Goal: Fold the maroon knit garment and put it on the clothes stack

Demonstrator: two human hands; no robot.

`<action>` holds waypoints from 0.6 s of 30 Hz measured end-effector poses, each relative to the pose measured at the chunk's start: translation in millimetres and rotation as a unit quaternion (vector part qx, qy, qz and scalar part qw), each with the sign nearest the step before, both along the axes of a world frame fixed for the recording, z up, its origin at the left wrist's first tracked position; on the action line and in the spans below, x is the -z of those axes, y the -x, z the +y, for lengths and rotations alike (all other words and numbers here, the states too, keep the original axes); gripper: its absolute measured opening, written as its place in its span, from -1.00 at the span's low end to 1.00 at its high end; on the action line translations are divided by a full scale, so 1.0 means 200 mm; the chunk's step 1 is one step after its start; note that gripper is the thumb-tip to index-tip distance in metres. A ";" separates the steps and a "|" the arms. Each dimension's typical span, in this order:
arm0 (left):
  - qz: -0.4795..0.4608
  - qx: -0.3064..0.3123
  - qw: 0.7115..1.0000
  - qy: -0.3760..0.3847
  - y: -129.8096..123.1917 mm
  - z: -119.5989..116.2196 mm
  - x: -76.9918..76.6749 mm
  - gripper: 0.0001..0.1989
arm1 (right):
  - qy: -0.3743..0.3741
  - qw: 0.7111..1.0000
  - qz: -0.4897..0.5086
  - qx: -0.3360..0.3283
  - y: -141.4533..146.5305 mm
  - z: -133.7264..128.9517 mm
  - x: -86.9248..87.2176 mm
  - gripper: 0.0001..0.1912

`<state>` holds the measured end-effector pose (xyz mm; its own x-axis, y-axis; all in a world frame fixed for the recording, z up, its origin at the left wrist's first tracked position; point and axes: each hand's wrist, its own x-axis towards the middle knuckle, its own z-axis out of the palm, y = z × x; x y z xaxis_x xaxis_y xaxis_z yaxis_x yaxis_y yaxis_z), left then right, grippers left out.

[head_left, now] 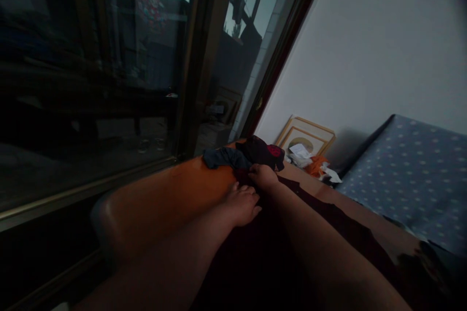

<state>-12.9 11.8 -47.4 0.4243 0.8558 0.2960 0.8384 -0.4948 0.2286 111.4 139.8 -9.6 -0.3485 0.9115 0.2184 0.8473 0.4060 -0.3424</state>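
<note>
Reaching in from the lower left with the left hand (241, 205), fingers half curled toward the palm and pressing against a dark garment (255, 262) near the middle of the frame, with no way of telling whether any fold is actually being gripped. Reaching in from the lower right with the right hand (263, 176), fingers bent and lying on the upper part of the same garment, just above and beside the left hand, again showing no clear hold. Spreading across the bottom centre and trailing toward the lower right, the garment is lying over an orange-brown worktop (164, 204), too dark for telling its folds apart. Sitting just past the hands, touching each other at the far edge of the worktop: a bunched navy cloth (222, 158) and a black fabric piece (260, 150) with a red patch. Leaning against a white wall (365, 43) right of centre: a gilt-framed picture (304, 135), with white papers (299, 150), an orange cloth (316, 166) and a white scrap (330, 174) heaped at its foot. Stretching along the right side: a blue mattress (404, 175) dotted with white. Filling the upper left: a dark glass sliding door (91, 58), reflecting the room
</note>
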 end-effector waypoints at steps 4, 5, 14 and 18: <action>-0.007 0.002 1.000 0.001 0.00 0.01 0.00 -0.61 | -0.013 0.999 0.027 0.021 -0.02 0.02 -0.02 -0.86; -0.008 0.003 1.000 0.001 0.00 0.01 0.00 -0.62 | -0.016 0.997 0.064 0.036 -0.04 0.03 -0.03 -0.86; -0.019 -0.007 0.999 0.026 0.01 -0.01 -0.02 -0.60 | 0.037 0.925 0.357 0.124 -0.24 0.05 -0.15 -0.72; -0.013 -0.015 0.999 0.046 0.01 -0.03 -0.05 -0.59 | 0.052 0.906 0.410 0.096 -0.31 -0.07 -0.15 -0.68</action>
<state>-14.5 6.5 -37.9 0.3913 0.8922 0.2257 0.8458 -0.4453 0.2940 174.0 126.1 20.4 0.0582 0.9688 0.2409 0.3425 0.2073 -0.9164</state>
